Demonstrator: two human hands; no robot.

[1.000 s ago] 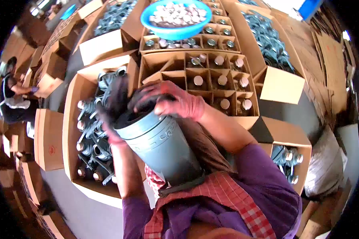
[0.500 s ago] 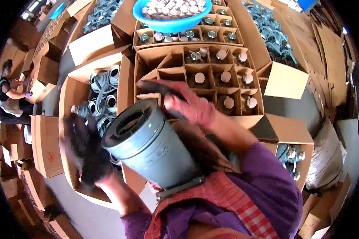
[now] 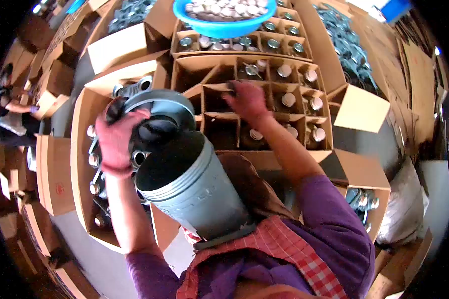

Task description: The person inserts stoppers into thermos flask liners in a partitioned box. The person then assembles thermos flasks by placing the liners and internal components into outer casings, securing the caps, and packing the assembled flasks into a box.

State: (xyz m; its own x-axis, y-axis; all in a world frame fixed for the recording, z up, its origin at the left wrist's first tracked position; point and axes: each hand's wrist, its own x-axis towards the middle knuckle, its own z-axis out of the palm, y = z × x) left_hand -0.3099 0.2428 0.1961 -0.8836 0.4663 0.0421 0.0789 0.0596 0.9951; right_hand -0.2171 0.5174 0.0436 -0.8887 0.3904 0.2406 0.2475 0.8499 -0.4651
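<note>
My left hand (image 3: 117,142), in a pink and black glove, grips a round grey lid (image 3: 169,102) with a dark centre. It tilts above the mouth of a grey-blue bucket (image 3: 199,192) that leans against my apron. The bucket's inside looks dark. My right hand (image 3: 247,102), gloved too, reaches over the divided carton (image 3: 214,61), its fingertips down at a compartment beside capped bottles (image 3: 288,99); what they hold, if anything, is hidden. Left of the bucket, a carton (image 3: 80,174) holds grey-blue pieces and bottles with pale caps.
A blue basin (image 3: 224,29) of pale caps rests on another divided carton of bottles. Open cartons of grey-blue parts (image 3: 344,45) stand at the back. A white sack (image 3: 403,204) is at the right. Another person (image 3: 10,109) works at the far left.
The lid has come off the bucket and is in my left hand, so the bucket's mouth is open. My right hand has moved from beside the bucket's rim, up and right over the divided carton.
</note>
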